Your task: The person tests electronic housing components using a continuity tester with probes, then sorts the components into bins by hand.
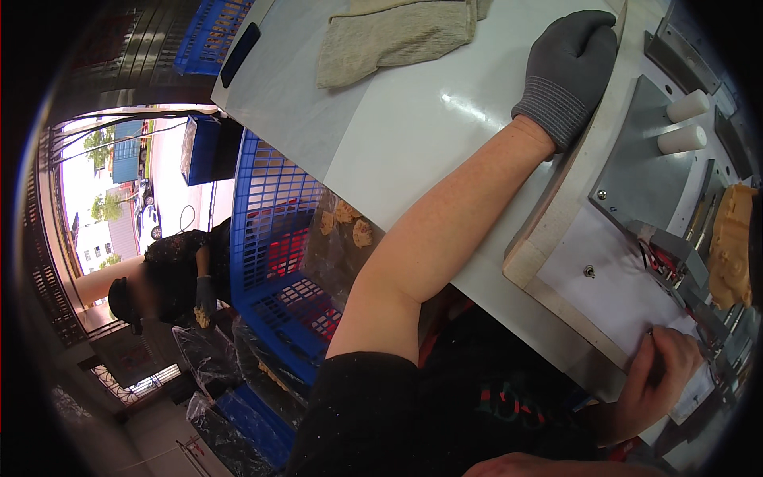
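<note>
My left hand [568, 79] wears a grey knit glove and rests beside the pale wooden edge strip [548, 230] of the white worktop [405, 151]. Its fingers are curled in, and whatever they may hold is hidden. My right hand [661, 375] is bare, with bent fingers and the thumb drawn close to them at the machine's near side. A tiny dark bit shows by its fingertips, too small to name. Above it, the machine carries a grey metal plate [644, 167] with two white cylinders [682, 140]. Beside the machine's rods sits a lumpy orange-tan piece [730, 246].
A beige cloth [397, 40] lies at the worktop's far side. To the left stands a blue plastic crate [266, 215], with tan clumps [350, 222] in clear plastic next to it. Farther left, a person in dark clothes [187, 270] has a gloved hand near a tan clump.
</note>
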`<state>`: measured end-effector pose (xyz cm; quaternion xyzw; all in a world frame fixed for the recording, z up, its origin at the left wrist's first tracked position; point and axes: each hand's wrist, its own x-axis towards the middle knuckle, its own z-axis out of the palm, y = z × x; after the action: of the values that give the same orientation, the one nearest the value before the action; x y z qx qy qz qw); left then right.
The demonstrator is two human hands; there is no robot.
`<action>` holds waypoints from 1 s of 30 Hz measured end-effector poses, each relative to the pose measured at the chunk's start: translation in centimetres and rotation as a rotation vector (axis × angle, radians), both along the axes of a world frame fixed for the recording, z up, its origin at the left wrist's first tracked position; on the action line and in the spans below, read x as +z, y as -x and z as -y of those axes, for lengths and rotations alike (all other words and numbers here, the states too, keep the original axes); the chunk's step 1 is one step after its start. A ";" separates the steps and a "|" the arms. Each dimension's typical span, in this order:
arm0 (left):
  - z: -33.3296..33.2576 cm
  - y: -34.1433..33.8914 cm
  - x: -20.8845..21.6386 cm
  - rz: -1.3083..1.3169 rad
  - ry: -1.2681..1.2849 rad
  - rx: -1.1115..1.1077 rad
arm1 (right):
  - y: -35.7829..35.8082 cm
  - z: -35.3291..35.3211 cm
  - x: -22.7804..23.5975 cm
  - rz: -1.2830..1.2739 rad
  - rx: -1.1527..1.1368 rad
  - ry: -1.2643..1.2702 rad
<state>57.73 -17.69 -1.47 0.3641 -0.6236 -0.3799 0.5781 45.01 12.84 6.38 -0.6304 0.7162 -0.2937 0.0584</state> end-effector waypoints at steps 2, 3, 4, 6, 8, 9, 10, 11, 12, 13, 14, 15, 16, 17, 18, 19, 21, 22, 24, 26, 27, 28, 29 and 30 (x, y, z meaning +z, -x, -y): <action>0.0 -0.1 0.1 0.009 -0.002 0.003 | -0.1 0.0 0.0 0.018 -0.007 0.003; -0.1 -0.2 0.1 0.015 -0.011 0.000 | -0.1 0.0 0.0 0.033 -0.017 0.007; -0.1 -0.3 0.2 0.019 -0.021 -0.002 | -0.2 0.0 0.0 0.043 -0.031 0.005; 0.0 -1.0 0.2 0.072 -0.046 -0.115 | -0.2 -0.1 0.0 0.071 -0.030 0.008; 0.1 -1.4 0.1 0.092 -0.041 -0.173 | -0.2 -0.1 0.0 0.094 -0.042 0.001; 0.2 -1.5 0.1 0.087 -0.024 -0.173 | -0.2 -0.1 -0.1 0.105 -0.051 -0.003; 0.2 -1.5 0.2 0.082 -0.005 -0.174 | -0.3 -0.1 -0.1 0.114 -0.060 -0.003; 0.2 -1.4 0.2 0.088 -0.008 -0.171 | -0.3 -0.1 -0.1 0.118 -0.070 -0.001; 0.1 -1.3 0.3 0.094 -0.011 -0.167 | -0.4 -0.1 -0.2 0.120 -0.078 0.004; 0.0 -1.2 0.4 0.099 -0.014 -0.164 | -0.5 -0.1 -0.2 0.122 -0.092 0.004; -0.2 -0.9 0.4 0.368 0.110 0.031 | -0.5 -0.1 -0.2 0.121 -0.087 0.011; -0.6 -0.4 0.5 0.635 0.234 0.229 | -0.5 -0.1 -0.2 0.121 -0.087 0.011; -0.6 -0.6 0.6 0.643 0.231 0.222 | -0.5 -0.1 -0.2 0.119 -0.090 0.008; -0.7 -0.6 0.7 0.650 0.228 0.216 | -0.5 -0.1 -0.2 0.116 -0.080 0.014; -0.4 -1.4 0.8 0.397 0.100 0.006 | -0.5 -0.1 -0.2 0.110 -0.073 0.016; -0.2 -1.8 0.9 0.141 -0.029 -0.201 | -0.4 -0.1 -0.2 0.106 -0.070 0.016; -0.2 -1.9 1.0 0.108 -0.019 -0.181 | -0.3 -0.1 -0.3 0.092 -0.054 0.021; -0.2 -1.8 1.0 0.092 -0.014 -0.171 | -0.2 -0.1 -0.3 0.086 -0.047 0.022; -0.3 -2.1 1.2 0.116 -0.049 -0.198 | -0.1 -0.2 -0.2 0.063 -0.051 0.004; -0.4 -2.2 1.4 0.130 -0.064 -0.208 | -0.1 -0.3 -0.2 0.068 -0.063 0.002; -0.4 -2.1 1.5 0.132 -0.062 -0.204 | -0.2 -0.3 -0.3 0.085 -0.073 0.009; -0.4 -2.2 1.6 0.134 -0.060 -0.201 | -0.2 -0.3 -0.3 0.101 -0.083 0.015; -0.5 -2.2 1.7 0.131 -0.063 -0.203 | -0.3 -0.3 -0.2 0.092 -0.093 0.019; -0.5 -2.2 1.7 0.128 -0.065 -0.206 | -0.3 -0.3 -0.2 0.083 -0.102 0.023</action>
<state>59.97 -17.19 0.24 0.3404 -0.6804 -0.4334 0.4830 45.31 13.18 6.15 -0.5811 0.7408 -0.3305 0.0657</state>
